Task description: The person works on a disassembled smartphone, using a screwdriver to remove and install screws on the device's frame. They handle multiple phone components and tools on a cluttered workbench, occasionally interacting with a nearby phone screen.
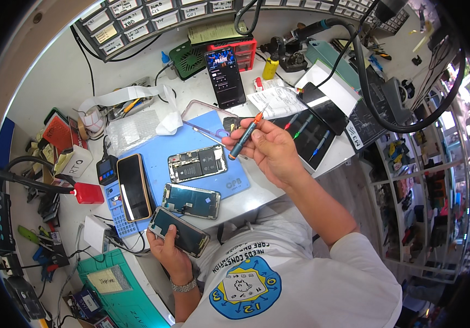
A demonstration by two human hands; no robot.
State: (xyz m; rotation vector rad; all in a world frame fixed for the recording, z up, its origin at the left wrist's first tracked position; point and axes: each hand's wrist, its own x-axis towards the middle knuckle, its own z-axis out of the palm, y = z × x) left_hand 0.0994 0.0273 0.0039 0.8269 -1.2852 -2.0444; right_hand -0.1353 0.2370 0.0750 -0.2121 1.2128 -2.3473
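Beyond the left hand and to its left lies a phone (133, 188), glossy and dark in a tan rim. The left hand (171, 253) grips a thin, rectangular screen (190, 238), some fingers hidden beneath. Past it sit a flat, dark panel (191, 200) and an opened phone (198, 164) with rounded corners. The right hand (275, 146) pinches a slim, cylindrical driver (240, 143), its fine tip hard to make out; the hand partly covers a black case (307, 140).

Beyond the opened silver-edged phone (198, 164), the bare blue rectangular mat (164, 143) leaves passage, blocked at left by a tan-rimmed black phone (134, 186).
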